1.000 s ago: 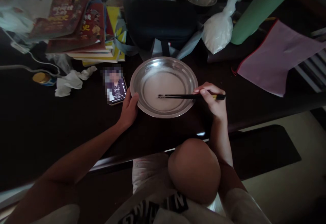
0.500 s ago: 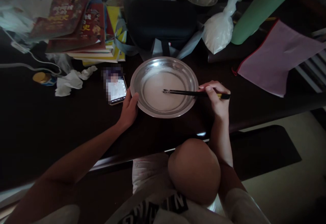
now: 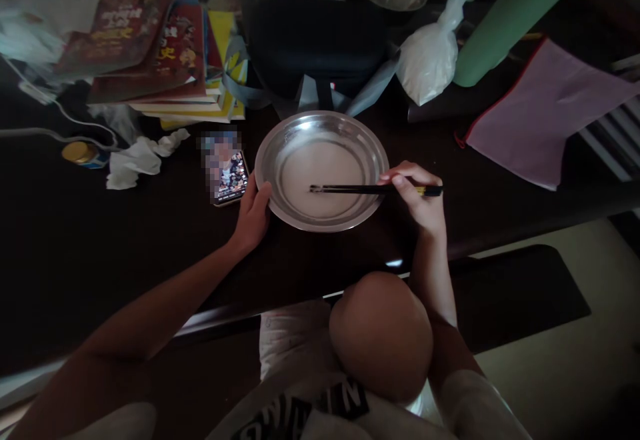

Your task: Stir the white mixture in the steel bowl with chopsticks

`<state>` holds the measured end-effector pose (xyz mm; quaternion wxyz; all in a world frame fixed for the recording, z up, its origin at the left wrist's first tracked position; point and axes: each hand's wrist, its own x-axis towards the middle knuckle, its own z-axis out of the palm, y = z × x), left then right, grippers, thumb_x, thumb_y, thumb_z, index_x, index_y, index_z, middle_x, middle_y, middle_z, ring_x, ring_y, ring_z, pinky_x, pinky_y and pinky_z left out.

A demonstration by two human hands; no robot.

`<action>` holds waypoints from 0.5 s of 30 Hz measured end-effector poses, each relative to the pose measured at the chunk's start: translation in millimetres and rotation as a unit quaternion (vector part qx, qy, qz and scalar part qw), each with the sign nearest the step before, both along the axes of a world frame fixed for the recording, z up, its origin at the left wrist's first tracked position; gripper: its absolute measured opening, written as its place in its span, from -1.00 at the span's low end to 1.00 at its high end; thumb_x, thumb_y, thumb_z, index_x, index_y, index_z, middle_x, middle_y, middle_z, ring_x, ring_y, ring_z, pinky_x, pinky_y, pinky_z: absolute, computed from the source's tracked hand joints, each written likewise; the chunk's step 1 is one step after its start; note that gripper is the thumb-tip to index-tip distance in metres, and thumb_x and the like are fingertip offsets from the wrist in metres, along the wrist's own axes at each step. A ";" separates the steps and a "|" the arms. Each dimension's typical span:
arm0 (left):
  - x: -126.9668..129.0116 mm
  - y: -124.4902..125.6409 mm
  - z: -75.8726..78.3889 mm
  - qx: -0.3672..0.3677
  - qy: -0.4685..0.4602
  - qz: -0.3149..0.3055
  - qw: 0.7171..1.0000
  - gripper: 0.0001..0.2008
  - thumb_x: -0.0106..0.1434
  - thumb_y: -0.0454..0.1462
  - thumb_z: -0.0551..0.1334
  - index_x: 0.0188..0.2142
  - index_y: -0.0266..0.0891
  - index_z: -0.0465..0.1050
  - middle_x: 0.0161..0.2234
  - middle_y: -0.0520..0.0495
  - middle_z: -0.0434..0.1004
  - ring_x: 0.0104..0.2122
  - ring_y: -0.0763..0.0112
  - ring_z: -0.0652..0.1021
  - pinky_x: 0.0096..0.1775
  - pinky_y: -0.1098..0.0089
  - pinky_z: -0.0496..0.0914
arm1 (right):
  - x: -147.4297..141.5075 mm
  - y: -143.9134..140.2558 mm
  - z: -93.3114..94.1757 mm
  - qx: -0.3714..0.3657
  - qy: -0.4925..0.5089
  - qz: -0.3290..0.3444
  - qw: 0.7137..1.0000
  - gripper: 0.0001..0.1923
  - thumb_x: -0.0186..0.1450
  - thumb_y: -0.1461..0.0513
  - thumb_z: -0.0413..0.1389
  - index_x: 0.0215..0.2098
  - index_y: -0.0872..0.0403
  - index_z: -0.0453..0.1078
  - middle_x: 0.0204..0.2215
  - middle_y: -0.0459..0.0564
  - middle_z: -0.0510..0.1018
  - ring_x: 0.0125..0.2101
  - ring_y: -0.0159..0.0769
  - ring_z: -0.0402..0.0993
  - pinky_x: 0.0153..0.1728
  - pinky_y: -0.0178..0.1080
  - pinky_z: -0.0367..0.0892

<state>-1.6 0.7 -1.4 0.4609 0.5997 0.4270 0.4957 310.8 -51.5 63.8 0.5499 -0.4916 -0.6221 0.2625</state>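
A wide metal bowl [image 3: 373, 135] stands on the dark table and contains a pale, whitish substance [image 3: 325, 163]. My left hand [image 3: 254, 217] grips the bowl's left rim, thumb on top and fingers curled beneath. In my right hand [image 3: 420, 195], at the bowl's right rim, is a pair of black chopsticks [image 3: 357, 189], pinched between thumb and fingers. Their tips point left and touch or hover just over the whitish contents; which of the two I cannot tell. A phone [image 3: 231, 177] with a lit screen lies just left of my left hand.
Stacked books [image 3: 150, 60] and crumpled tissue [image 3: 135, 160] lie to the left, near a small yellow-lidded jar [image 3: 83, 153]. Behind the bowl sits a dark bag [image 3: 320, 40]. A knotted white plastic bag [image 3: 429, 60], green roll [image 3: 505, 27] and purple pouch [image 3: 540, 120] are at the right.
My right hand and the chopsticks have shifted left and slightly down across the bowl. The picture on the phone screen differs. My left hand and the bowl stay in place.
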 end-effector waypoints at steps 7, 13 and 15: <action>1.9 -1.1 3.8 -0.040 -0.025 0.007 0.999 -0.49 0.36 0.08 0.19 0.22 0.00 0.36 0.15 -0.08 0.51 0.23 0.11 0.44 0.29 0.03 0.30 | 0.6 -0.3 -0.1 0.020 0.038 -0.045 0.998 -0.81 0.38 0.10 0.16 -0.30 -0.05 0.59 -0.45 -0.15 0.65 -0.42 -0.35 0.60 -0.32 -0.23 0.48; -0.3 -0.1 0.3 -0.021 0.003 0.010 1.000 -0.50 0.38 0.08 0.15 0.23 0.03 0.34 0.15 -0.07 0.50 0.21 0.12 0.45 0.27 0.05 0.32 | -0.8 0.5 0.1 0.009 0.013 -0.008 1.000 -0.86 0.35 0.12 0.21 -0.28 -0.06 0.60 -0.36 -0.13 0.68 -0.29 -0.31 0.64 -0.19 -0.19 0.50; -0.9 -0.1 -0.8 -0.012 0.014 0.003 1.000 -0.49 0.39 0.09 0.12 0.24 0.03 0.33 0.15 -0.08 0.50 0.20 0.11 0.46 0.26 0.03 0.33 | -0.5 -0.1 -0.1 0.014 0.024 -0.051 0.998 -0.83 0.36 0.09 0.19 -0.30 -0.06 0.60 -0.40 -0.14 0.66 -0.35 -0.33 0.63 -0.26 -0.21 0.50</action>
